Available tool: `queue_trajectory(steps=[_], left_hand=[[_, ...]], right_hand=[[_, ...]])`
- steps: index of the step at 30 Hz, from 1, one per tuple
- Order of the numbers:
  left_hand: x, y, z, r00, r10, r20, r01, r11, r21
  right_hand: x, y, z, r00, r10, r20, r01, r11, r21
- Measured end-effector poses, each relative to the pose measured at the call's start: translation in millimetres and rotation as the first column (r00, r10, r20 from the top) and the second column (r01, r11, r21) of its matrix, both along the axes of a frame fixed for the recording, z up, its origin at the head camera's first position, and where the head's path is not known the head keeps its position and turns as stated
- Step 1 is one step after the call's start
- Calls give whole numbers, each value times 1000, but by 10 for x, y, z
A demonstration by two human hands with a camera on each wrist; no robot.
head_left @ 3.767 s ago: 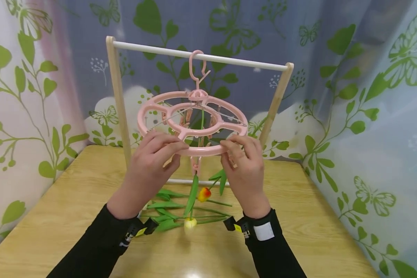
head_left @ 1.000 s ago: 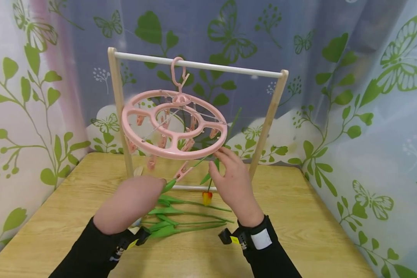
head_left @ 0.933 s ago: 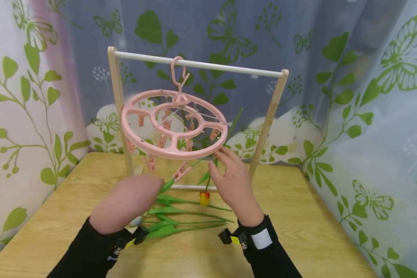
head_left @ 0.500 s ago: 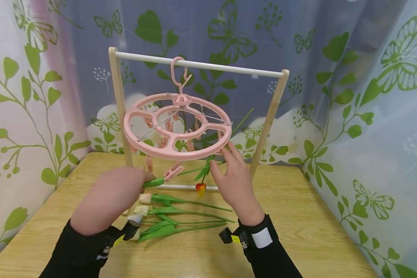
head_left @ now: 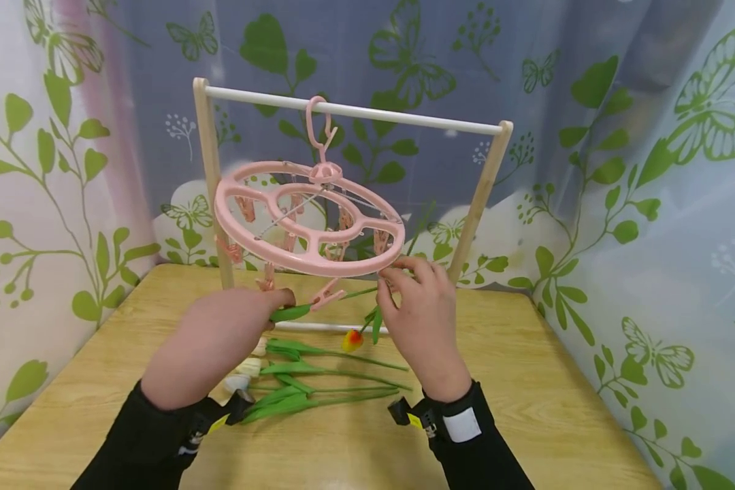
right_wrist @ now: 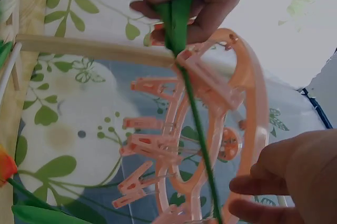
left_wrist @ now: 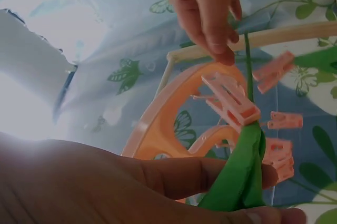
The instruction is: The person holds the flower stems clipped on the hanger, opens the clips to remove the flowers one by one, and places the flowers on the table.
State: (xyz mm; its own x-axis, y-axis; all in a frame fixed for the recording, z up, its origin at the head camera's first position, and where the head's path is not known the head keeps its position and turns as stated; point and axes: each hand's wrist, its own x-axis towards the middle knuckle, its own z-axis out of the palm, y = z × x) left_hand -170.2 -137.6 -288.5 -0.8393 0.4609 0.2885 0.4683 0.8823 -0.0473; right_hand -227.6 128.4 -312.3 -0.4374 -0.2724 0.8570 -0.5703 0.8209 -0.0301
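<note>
A pink round clip hanger (head_left: 309,262) hangs by its hook from a rack's white bar, tilted. My left hand (head_left: 229,333) pinches a tulip (head_left: 290,313) by its green leaves; its bloom is hidden behind the hand. A pink clothespin (left_wrist: 231,100) sits over this tulip's stem right beside the leaves, also seen in the right wrist view. My right hand (head_left: 422,320) has its fingertips at the hanger's near right rim, fingers lightly bent. Close to it, a red-and-yellow tulip (head_left: 352,340) hangs head down below the hanger, its stem slanting up behind the right hand.
The wooden rack (head_left: 211,170) stands on the wood-grain table (head_left: 514,408). Several pale tulips (head_left: 306,371) lie on the table under the hanger, stems to the right. More pink clothespins (right_wrist: 152,142) dangle from the hanger's rings. A leaf-patterned curtain (head_left: 649,224) surrounds the table.
Both hands have left the front rim since the earliest frame; the left now holds a tulip with a clothespin over its stem. Lately the left hand moved slightly right, and the hanger's tilt shifted.
</note>
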Motion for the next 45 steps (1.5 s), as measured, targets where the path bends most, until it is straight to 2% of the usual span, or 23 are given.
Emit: queue_trajectory(steps=[3,6,9,12,16,20,23,28,33,36,39,45], left_hand=[[-20,33,-1,999,-7,-38,5,999,-42],[-54,77,-8,999,-8,-51,4,997,-76],[-93,116,-19,998,-33,-48,29,995,-96],[-132,141,-37,995,-74,-68,68,994,-83],[-184,165,-69,982,-135,-131,135,991,-6],[-210,199,-83,977,-188,-100,195,978,69],[-210,228,-85,978,-197,-64,202,976,88],[-199,245,-89,979,-187,-83,195,975,110],[-169,234,-97,984,-164,-72,169,983,70],[-155,230,-99,987,-156,-45,159,986,48],[-149,224,-96,988,-153,-29,154,987,39],[-158,221,-80,990,-139,15,138,988,62]], right_hand=[[59,-28,29,992,98,80,-96,995,-27],[115,-48,48,962,194,192,-187,981,-52],[151,-61,57,931,240,275,-232,971,-61],[165,-68,63,919,246,309,-241,969,-55],[162,-71,72,922,231,310,-228,973,-45],[170,-75,85,929,229,290,-225,973,-49],[183,-79,89,935,234,268,-230,972,-48],[199,-81,84,943,253,216,-241,967,-83],[200,-66,82,956,265,122,-248,959,-137],[206,-60,87,960,262,97,-245,957,-156],[218,-67,99,962,239,130,-218,963,-156],[260,-73,124,948,133,290,-108,989,-101]])
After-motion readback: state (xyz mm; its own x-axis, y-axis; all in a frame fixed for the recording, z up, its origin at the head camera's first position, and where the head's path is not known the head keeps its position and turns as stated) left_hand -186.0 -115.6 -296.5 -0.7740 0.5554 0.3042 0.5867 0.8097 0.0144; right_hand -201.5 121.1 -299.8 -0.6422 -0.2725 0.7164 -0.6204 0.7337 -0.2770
